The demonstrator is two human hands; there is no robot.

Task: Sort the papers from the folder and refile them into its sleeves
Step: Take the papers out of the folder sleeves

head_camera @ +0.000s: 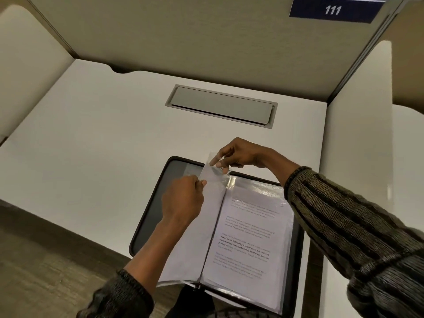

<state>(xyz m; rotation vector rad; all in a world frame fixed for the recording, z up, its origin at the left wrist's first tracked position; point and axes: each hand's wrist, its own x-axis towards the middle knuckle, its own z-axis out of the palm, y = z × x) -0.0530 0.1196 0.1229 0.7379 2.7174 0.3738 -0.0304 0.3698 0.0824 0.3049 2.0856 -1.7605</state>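
A person is sitting at a white desk (91,145) walled in by beige partitions, and a black folder (146,216) is lying open in the lower centre of the frame, with its near edge seeming to reach past the desk's front edge. The right hand (241,154), at the centre of the frame, is pinching the top corner of a clear sleeve (216,172) between thumb and fingertips and lifting it away from the spine. The left hand (183,198), just below and to the left, is pinching the top edge of a white sheet (190,249) right at the sleeve's mouth. The sheet is standing slightly raised over the folder's left half. It is not possible to tell whether it is going in or coming out, though its lower part seems to be lying inside the plastic. On the folder's right half, printed pages (247,237) are lying flat under glossy sleeves, several layers deep, so a good share of the refiling looks done. No loose pile of papers is showing on the desk, which suggests the work is well along, perhaps near its end. How many sleeves are waiting unfilled cannot be judged from here. Above the hands, a grey hatch (220,106) is sitting closed in the desk, and a dark sign (332,10) reading 111 is hanging at the upper right of the frame.
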